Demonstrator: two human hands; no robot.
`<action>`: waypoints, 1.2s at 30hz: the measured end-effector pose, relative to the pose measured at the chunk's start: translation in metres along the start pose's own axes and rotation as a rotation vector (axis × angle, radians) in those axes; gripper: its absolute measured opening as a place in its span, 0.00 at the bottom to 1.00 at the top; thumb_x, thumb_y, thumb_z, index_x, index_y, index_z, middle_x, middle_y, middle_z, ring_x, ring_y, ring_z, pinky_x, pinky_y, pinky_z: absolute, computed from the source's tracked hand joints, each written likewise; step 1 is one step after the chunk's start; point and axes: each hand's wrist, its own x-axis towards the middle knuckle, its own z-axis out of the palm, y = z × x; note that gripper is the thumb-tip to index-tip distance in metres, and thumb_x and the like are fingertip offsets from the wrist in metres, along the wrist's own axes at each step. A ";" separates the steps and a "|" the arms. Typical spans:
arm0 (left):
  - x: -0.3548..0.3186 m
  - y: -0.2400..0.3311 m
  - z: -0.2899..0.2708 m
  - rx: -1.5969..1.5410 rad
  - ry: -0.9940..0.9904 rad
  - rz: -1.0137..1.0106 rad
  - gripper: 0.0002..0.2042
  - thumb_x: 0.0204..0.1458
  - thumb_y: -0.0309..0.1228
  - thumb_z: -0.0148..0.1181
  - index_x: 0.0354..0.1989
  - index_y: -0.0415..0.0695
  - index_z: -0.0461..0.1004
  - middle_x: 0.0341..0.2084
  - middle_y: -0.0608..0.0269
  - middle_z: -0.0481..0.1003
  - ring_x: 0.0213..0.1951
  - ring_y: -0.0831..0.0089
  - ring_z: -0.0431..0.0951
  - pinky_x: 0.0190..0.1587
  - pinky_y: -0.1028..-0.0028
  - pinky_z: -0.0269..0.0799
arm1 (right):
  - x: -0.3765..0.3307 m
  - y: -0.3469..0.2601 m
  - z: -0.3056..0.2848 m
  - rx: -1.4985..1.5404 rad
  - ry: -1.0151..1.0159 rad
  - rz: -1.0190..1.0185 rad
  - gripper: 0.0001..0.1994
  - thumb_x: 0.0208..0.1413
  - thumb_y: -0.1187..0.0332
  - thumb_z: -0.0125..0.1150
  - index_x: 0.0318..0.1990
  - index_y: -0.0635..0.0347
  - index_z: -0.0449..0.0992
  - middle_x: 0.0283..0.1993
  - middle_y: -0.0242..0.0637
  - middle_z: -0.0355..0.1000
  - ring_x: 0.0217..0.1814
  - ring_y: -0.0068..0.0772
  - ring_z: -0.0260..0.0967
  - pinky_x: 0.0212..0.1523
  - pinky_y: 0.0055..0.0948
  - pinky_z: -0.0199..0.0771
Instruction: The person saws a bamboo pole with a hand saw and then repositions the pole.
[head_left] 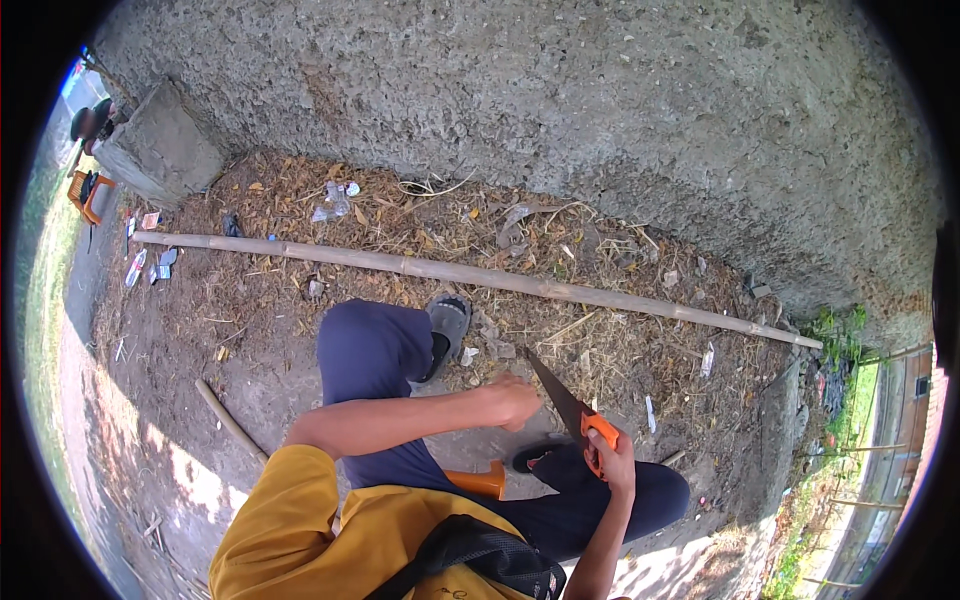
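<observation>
Handsaw [565,408] sat near your knees, well short of long bamboo pole [480,276], dark blade slanting up-left toward your left hand. Your right hand [612,455] had fingers closed round saw's orange handle. Your left hand [513,400] curled at blade tip; grip unclear. Sandal [450,320] on foot just before pole. Concrete wall [560,110] beyond pole.

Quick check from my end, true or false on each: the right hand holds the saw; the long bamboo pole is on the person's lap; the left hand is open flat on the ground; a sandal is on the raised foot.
1. The right hand grips the orange-handled saw. True.
2. The long bamboo pole lies across the lap. False: it lies on the ground near the wall.
3. The left hand is flat on the ground. False: it is closed, raised beside the blade.
4. A grey sandal is on the raised foot. True.
</observation>
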 end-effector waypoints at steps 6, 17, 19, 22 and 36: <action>-0.001 -0.002 0.001 -0.034 0.034 -0.007 0.17 0.50 0.33 0.62 0.48 0.41 0.77 0.45 0.48 0.79 0.52 0.51 0.79 0.56 0.51 0.72 | -0.001 -0.004 0.002 0.015 0.011 0.004 0.12 0.61 0.65 0.63 0.43 0.66 0.77 0.20 0.28 0.68 0.17 0.17 0.63 0.17 0.21 0.60; 0.002 -0.006 0.004 -0.028 0.043 0.003 0.19 0.51 0.36 0.64 0.49 0.41 0.75 0.45 0.48 0.79 0.52 0.50 0.79 0.54 0.50 0.72 | -0.001 -0.004 0.002 0.038 0.008 0.006 0.13 0.62 0.65 0.63 0.44 0.68 0.77 0.19 0.28 0.69 0.17 0.18 0.64 0.18 0.21 0.61; 0.001 -0.006 0.002 -0.027 0.050 0.004 0.18 0.51 0.36 0.64 0.49 0.41 0.76 0.45 0.48 0.79 0.51 0.50 0.79 0.53 0.50 0.73 | 0.000 -0.003 0.001 0.022 0.014 -0.006 0.12 0.62 0.65 0.63 0.43 0.67 0.77 0.19 0.28 0.68 0.18 0.18 0.64 0.19 0.22 0.62; 0.001 -0.006 0.001 -0.023 0.050 -0.002 0.18 0.50 0.35 0.63 0.48 0.41 0.76 0.44 0.48 0.79 0.50 0.49 0.80 0.51 0.50 0.74 | 0.001 -0.001 -0.001 0.015 0.004 -0.010 0.12 0.62 0.65 0.63 0.43 0.67 0.77 0.20 0.28 0.68 0.18 0.19 0.65 0.20 0.22 0.63; -0.002 -0.009 0.004 -0.034 0.105 0.032 0.17 0.50 0.31 0.57 0.48 0.39 0.75 0.44 0.45 0.79 0.51 0.48 0.79 0.54 0.52 0.72 | -0.002 -0.009 0.002 -0.007 0.012 0.005 0.13 0.61 0.64 0.63 0.42 0.67 0.77 0.19 0.29 0.68 0.16 0.18 0.64 0.16 0.21 0.60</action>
